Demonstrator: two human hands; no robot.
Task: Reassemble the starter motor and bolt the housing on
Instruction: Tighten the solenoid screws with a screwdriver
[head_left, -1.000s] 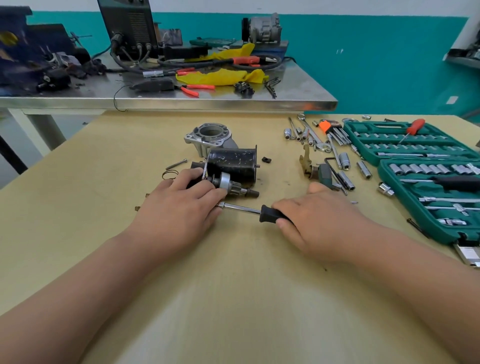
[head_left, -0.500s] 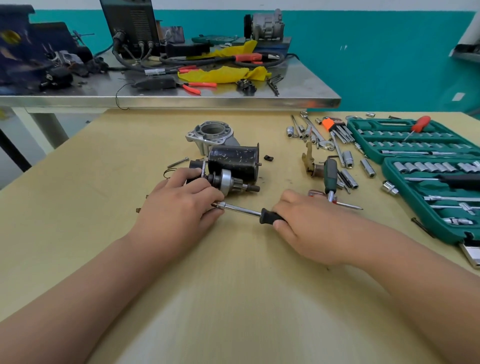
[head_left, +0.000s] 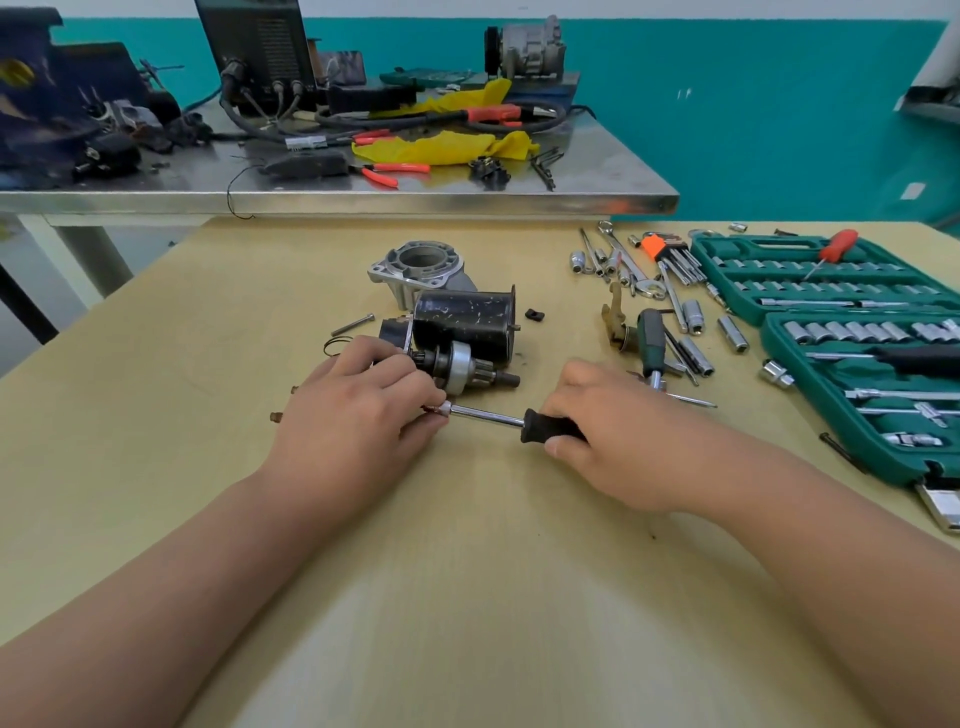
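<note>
On the tan table lies a black cylindrical motor body (head_left: 467, 322) with a grey cast housing (head_left: 418, 267) just behind it. In front of the body lies the armature shaft with its silver drive gear (head_left: 462, 366). My left hand (head_left: 358, 415) curls over the left end of that shaft and pinches a small part at the socket tip of a nut driver (head_left: 488, 414). My right hand (head_left: 613, 426) grips the driver's black handle (head_left: 548, 427). What my left fingers hold is mostly hidden.
Loose sockets, wrenches and hex keys (head_left: 670, 254) lie right of the motor. A green-handled driver (head_left: 650, 343) rests near my right hand. Two open green socket cases (head_left: 810, 280) fill the right edge. A long bolt (head_left: 353, 325) lies left. A cluttered steel bench (head_left: 363, 195) stands behind.
My right hand drew slightly back to the right, uncovering the green-handled driver. The nut driver stays against the part under my left fingers, which barely shifted.
</note>
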